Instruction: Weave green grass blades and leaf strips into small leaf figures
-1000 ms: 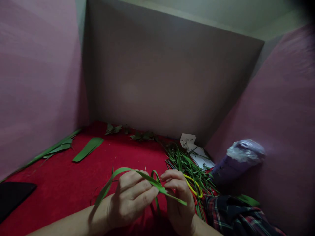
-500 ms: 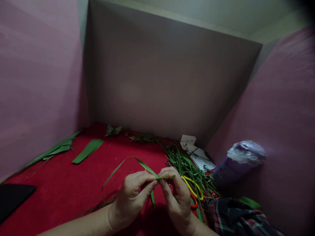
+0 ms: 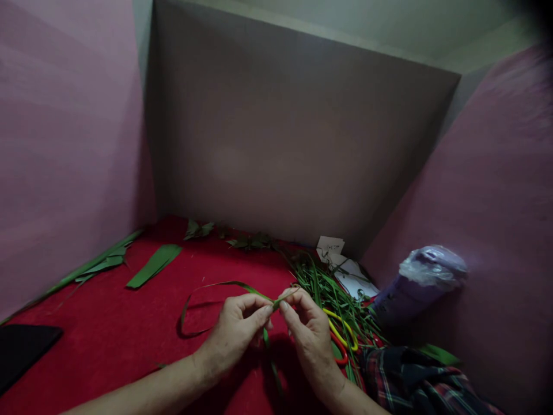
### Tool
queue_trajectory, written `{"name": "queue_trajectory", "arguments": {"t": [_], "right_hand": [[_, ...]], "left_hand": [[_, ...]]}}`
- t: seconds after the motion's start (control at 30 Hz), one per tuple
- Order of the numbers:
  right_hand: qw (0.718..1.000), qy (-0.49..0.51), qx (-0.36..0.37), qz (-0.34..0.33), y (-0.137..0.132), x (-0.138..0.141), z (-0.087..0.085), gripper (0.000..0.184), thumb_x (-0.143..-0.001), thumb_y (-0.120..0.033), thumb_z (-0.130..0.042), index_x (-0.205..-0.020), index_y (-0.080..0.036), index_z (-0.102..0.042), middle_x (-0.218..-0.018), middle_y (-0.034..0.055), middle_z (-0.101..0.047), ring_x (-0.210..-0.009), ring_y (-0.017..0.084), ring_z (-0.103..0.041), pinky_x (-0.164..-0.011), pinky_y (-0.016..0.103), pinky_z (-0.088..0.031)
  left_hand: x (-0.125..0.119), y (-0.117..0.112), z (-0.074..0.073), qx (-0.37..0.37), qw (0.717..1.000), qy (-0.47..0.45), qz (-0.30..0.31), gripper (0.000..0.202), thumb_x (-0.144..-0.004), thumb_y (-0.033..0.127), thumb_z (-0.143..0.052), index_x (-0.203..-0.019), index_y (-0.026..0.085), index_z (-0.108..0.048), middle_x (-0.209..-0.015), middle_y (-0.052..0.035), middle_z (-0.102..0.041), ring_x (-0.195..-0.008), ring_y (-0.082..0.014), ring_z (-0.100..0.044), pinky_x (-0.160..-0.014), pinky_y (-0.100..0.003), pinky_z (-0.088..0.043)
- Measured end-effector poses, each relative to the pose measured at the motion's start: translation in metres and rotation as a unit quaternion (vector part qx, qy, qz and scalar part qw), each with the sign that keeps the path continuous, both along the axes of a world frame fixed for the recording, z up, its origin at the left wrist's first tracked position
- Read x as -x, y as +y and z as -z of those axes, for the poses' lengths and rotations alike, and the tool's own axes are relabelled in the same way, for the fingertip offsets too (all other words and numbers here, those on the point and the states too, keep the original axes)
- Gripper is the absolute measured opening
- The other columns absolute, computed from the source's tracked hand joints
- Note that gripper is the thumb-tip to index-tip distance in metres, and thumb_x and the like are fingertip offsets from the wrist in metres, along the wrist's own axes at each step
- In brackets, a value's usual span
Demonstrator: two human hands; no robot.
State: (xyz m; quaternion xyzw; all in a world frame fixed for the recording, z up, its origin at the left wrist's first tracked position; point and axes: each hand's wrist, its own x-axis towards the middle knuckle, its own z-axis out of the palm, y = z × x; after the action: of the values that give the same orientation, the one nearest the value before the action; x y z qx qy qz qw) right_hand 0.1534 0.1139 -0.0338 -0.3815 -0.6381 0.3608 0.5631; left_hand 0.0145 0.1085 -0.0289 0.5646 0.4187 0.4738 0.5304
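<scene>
My left hand (image 3: 239,328) and my right hand (image 3: 309,331) meet over the red cloth (image 3: 108,323), fingertips pinched together on a long green leaf strip (image 3: 216,286). The strip curves out to the left in a loop and comes back under my left hand; another part hangs down between the hands. Just right of my right hand lie yellow-handled scissors (image 3: 343,331) on a pile of green leaf strips (image 3: 332,294).
Pink walls close in on the left and right, a grey panel at the back. Cut leaf pieces (image 3: 153,262) lie at the left, leaf scraps (image 3: 250,241) along the back. White paper cards (image 3: 345,268), a purple wrapped bundle (image 3: 415,282), plaid fabric (image 3: 415,380) and a black object (image 3: 21,346) are near.
Both hands have moved slightly forward and lower. The leaf strip, earlier arched high over my left hand, now loops low to the left, and the pinch has tightened at the fingertips.
</scene>
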Motion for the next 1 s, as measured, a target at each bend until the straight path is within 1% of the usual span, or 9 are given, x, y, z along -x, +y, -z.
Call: {"name": "queue_trajectory", "arguments": {"t": [0.2,0.43,0.57,0.67,0.77,0.83,0.93,1.0], "right_hand": [[1.0,0.001,0.024,0.002,-0.002,-0.001,0.0,0.012,-0.079,-0.022,-0.051,-0.069,-0.017,-0.048,-0.07,0.0,-0.047,-0.067,0.013,-0.044,-0.062,0.024,-0.037],[0.999,0.023,0.038,-0.008,-0.002,-0.001,0.002,0.011,-0.079,-0.023,-0.052,-0.07,-0.017,-0.049,-0.07,-0.0004,-0.046,-0.066,0.013,-0.043,-0.062,0.024,-0.037],[0.999,0.017,0.044,-0.016,-0.001,0.0,0.001,0.014,-0.079,-0.026,-0.054,-0.069,-0.016,-0.05,-0.069,0.0001,-0.047,-0.066,0.013,-0.044,-0.063,0.024,-0.038],[0.998,0.019,0.061,-0.009,-0.001,0.001,0.0,0.016,-0.082,-0.03,-0.05,-0.075,-0.016,-0.054,-0.072,0.0011,-0.05,-0.069,0.013,-0.047,-0.065,0.024,-0.039],[0.995,0.023,0.097,-0.002,-0.002,0.003,0.001,0.017,-0.079,-0.033,-0.055,-0.08,-0.016,-0.055,-0.074,0.0015,-0.054,-0.069,0.014,-0.05,-0.063,0.024,-0.04],[0.993,0.017,0.118,-0.023,-0.004,0.004,0.002,0.018,-0.077,-0.033,-0.058,-0.081,-0.016,-0.054,-0.073,0.0015,-0.055,-0.065,0.014,-0.051,-0.059,0.024,-0.041],[0.988,0.024,0.132,-0.077,-0.006,0.007,0.002,0.018,-0.077,-0.032,-0.058,-0.085,-0.017,-0.053,-0.072,0.0008,-0.056,-0.061,0.014,-0.054,-0.057,0.025,-0.043],[0.986,0.041,0.132,-0.09,-0.007,0.008,0.002,0.018,-0.078,-0.031,-0.057,-0.089,-0.018,-0.051,-0.073,-0.0001,-0.056,-0.061,0.013,-0.055,-0.057,0.025,-0.044]], "left_hand": [[0.0,0.001,0.003,0.023,1.0,-0.009,0.004,0.024,-0.076,0.035,-0.053,-0.07,0.012,-0.056,-0.052,0.0016,-0.053,-0.039,-0.0061,-0.042,-0.039,-0.018,-0.034],[-0.001,0.001,0.004,0.029,0.999,-0.018,0.005,0.025,-0.074,0.037,-0.054,-0.07,0.012,-0.055,-0.048,0.0032,-0.051,-0.035,-0.0056,-0.041,-0.036,-0.018,-0.033],[-0.002,0.0,-0.001,0.041,0.999,-0.026,0.003,0.027,-0.073,0.038,-0.055,-0.065,0.013,-0.054,-0.045,0.0035,-0.05,-0.033,-0.0051,-0.038,-0.034,-0.018,-0.032],[-0.002,-0.001,-0.006,0.052,0.998,-0.04,-0.01,0.028,-0.073,0.039,-0.055,-0.065,0.012,-0.054,-0.047,0.0024,-0.051,-0.034,-0.0052,-0.039,-0.035,-0.017,-0.031],[-0.001,-0.001,-0.007,0.064,0.996,-0.066,-0.022,0.026,-0.072,0.038,-0.057,-0.066,0.013,-0.056,-0.048,0.0027,-0.051,-0.035,-0.005,-0.04,-0.036,-0.017,-0.033],[0.0,0.0,-0.006,0.067,0.994,-0.083,-0.027,0.026,-0.072,0.038,-0.058,-0.067,0.012,-0.056,-0.047,0.0035,-0.05,-0.035,-0.0047,-0.04,-0.037,-0.017,-0.033],[0.0,0.001,-0.003,0.067,0.993,-0.091,-0.028,0.025,-0.072,0.036,-0.058,-0.068,0.012,-0.058,-0.047,0.0037,-0.049,-0.036,-0.0045,-0.04,-0.037,-0.017,-0.033],[0.0,0.0,-0.003,0.071,0.993,-0.095,-0.027,0.025,-0.073,0.036,-0.057,-0.068,0.012,-0.058,-0.048,0.0033,-0.05,-0.037,-0.0045,-0.04,-0.037,-0.016,-0.033]]}}
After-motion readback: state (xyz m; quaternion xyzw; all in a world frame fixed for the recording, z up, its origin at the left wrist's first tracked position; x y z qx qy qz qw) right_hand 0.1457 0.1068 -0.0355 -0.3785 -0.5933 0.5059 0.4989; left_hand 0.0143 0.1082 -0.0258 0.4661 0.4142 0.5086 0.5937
